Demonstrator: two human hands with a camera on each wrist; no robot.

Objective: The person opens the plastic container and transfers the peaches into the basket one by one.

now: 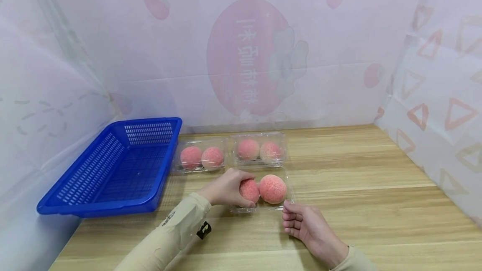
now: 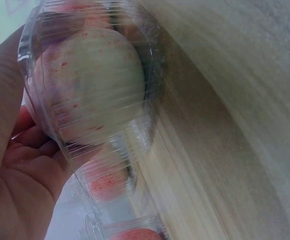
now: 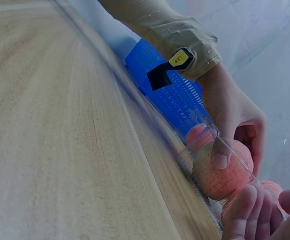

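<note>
Two pink, red-speckled peaches sit side by side in a clear plastic box point(image 1: 242, 210) in front of me. My left hand point(image 1: 227, 188) reaches in from the left and grips the left peach point(image 1: 249, 191), thumb at its near side and fingers over its far side. In the left wrist view, that peach's pale side point(image 2: 92, 85) shows through the box's ribbed wall. The right peach point(image 1: 273, 189) lies against it, untouched by the left hand. At the box's front right corner, my right hand point(image 1: 310, 227) pinches the edge between thumb and curled fingers.
Behind stand two more clear boxes, a left one point(image 1: 177, 166) and a right one point(image 1: 260, 163), each with two peaches. A blue perforated basket point(image 1: 160, 179) sits at the left. Printed white sheets point(image 1: 169, 99) enclose the wooden table point(image 1: 357, 204) at the back and sides.
</note>
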